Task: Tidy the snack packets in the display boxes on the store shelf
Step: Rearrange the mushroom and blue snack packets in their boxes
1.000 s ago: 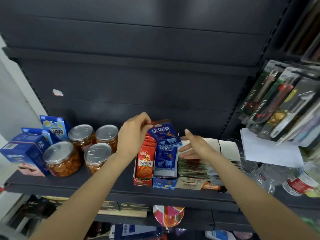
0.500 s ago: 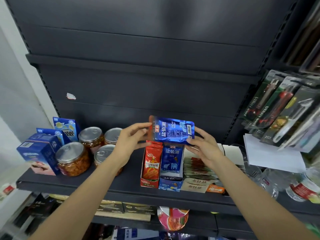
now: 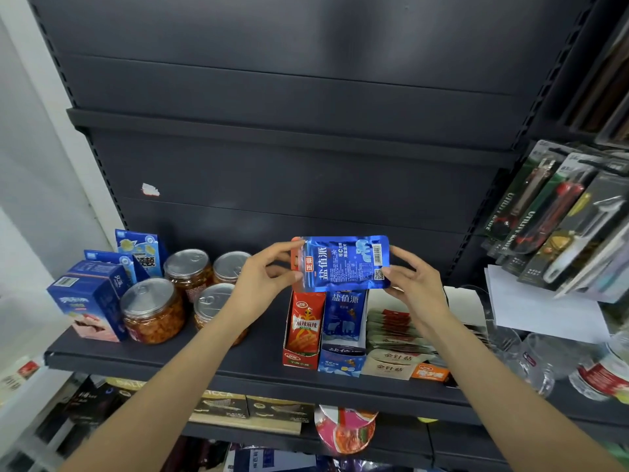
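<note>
Blue snack packet (image 3: 345, 262) held sideways in mid-air above the display boxes, pinched at both short ends — left hand (image 3: 263, 275) gripping the left end with thumb and curled fingers, right hand (image 3: 413, 284) gripping the right end near the barcode. Behind the left edge, a sliver of orange-red, perhaps a second packet, not clear enough to tell. Directly below, red display box (image 3: 299, 361) with red packets standing upright, touching blue display box (image 3: 342, 364) on its right, filled with matching blue packets. Just beside that, beige display box (image 3: 386, 367) holding a slanted stack of flat packets, with a small orange packet (image 3: 430, 373) at its front right corner. All three boxes near the front edge of the dark shelf (image 3: 163, 364). Further left on the same shelf — clear jars (image 3: 153, 311) with silver pull-tab lids and blue cartons (image 3: 88, 301). At right, hanging packaged knives (image 3: 561, 223), white paper (image 3: 544, 308), clear glassware (image 3: 531, 356).
</note>
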A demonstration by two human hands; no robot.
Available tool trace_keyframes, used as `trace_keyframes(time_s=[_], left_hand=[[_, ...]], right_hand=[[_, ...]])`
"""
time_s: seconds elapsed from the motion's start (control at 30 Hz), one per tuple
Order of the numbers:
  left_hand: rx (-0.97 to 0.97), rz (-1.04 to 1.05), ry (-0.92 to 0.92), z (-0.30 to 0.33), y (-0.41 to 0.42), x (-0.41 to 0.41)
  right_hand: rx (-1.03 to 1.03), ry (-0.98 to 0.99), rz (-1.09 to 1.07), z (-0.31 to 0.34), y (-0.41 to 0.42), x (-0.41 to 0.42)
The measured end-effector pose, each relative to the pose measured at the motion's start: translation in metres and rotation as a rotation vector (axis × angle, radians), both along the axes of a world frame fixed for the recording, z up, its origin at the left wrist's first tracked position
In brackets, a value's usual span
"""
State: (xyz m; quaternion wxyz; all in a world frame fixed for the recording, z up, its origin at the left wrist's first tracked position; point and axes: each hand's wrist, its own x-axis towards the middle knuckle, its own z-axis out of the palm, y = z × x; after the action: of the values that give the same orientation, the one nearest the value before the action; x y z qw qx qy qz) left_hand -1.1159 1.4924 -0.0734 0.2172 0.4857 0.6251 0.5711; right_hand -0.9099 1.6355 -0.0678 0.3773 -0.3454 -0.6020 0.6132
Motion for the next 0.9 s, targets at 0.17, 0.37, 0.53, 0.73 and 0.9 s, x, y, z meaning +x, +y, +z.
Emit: trace_keyframes(time_s=[0.17, 0.37, 0.53, 0.73, 0.9], left_hand=[[-0.012, -0.011, 0.073, -0.003, 0.000, -0.002], [0.067, 0.194, 0.629, 0.002, 0.009, -0.004], [-0.014, 0.205, 0.686, 0.005, 0.017, 0.000], [-0.269, 0.168, 0.762, -0.004, 0.033, 0.008], [-0.354, 0.043, 0.865, -0.018, 0.045, 0.020]], right_hand=[[-0.093, -0.063, -0.042, -0.004, 0.007, -0.007], [-0.166, -0.155, 0.004, -0.011, 0.018, -0.007], [-0.084, -0.294, -0.017, -0.015, 0.027, -0.004], [0.735, -1.014, 0.142, -0.038, 0.047, 0.009], [0.728, -1.229, 0.353, -0.050, 0.053, 0.009]])
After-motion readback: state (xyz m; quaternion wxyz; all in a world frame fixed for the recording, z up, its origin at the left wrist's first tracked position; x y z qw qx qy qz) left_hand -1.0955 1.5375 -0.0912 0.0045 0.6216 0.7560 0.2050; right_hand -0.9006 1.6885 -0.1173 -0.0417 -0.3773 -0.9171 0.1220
